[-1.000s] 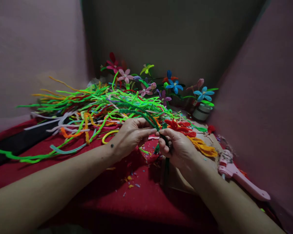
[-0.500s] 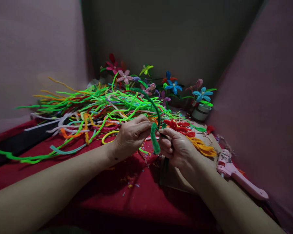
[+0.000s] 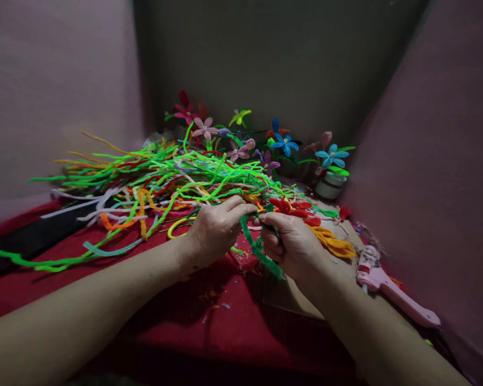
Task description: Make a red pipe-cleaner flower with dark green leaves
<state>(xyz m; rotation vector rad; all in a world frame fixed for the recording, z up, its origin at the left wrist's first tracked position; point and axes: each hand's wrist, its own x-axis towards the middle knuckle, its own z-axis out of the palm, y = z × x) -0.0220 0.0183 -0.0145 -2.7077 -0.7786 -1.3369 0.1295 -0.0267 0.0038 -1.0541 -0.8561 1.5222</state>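
Observation:
My left hand (image 3: 219,228) and my right hand (image 3: 287,241) meet over the middle of the table, fingertips nearly touching. Both pinch a dark green pipe cleaner (image 3: 265,260), whose loop hangs below the fingers toward me. A short green end pokes up by my right fingertips. Part of the pipe cleaner is hidden inside my right fist. Just beyond my right hand lie red pipe cleaner pieces (image 3: 292,207), with orange-yellow ones (image 3: 333,242) beside it. A yellow ring (image 3: 177,227) rests left of my left hand.
A heap of coloured pipe cleaners (image 3: 209,174) spreads behind my hands. Pipe cleaner flowers (image 3: 285,145) stand at the back, near a small grey jar (image 3: 330,185). A pink glue gun (image 3: 398,297) lies right, by a brown board (image 3: 292,300). Scraps dot the red cloth (image 3: 209,332).
The tall green arc that rose above my hands has swung down and now hangs below them. Both hands stay close together in nearly the same place.

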